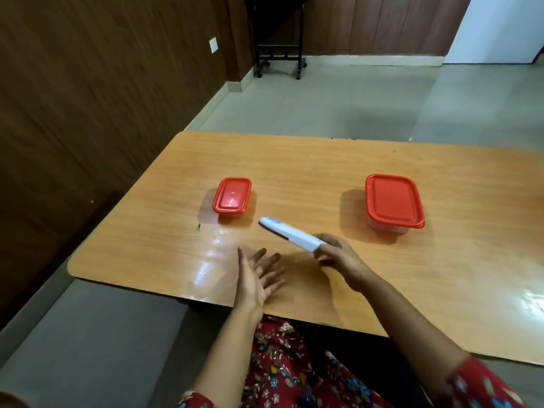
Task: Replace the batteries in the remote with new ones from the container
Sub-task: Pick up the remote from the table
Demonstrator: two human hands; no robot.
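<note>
A slim white remote (pixel 287 233) is held above the wooden table (pixel 323 160), its far end pointing up and left. My right hand (pixel 338 257) is shut on its near end. My left hand (pixel 260 278) hovers open, palm up, fingers apart, just left of and below the remote, not touching it. Two containers with red lids stand farther back: a small one (pixel 232 196) on the left and a larger one (pixel 393 201) on the right. Both lids are on, so their contents are hidden.
The table's near edge runs just in front of my lap. A dark wood-panelled wall lies to the left. A black wheeled stand (pixel 278 39) is far back on the grey floor.
</note>
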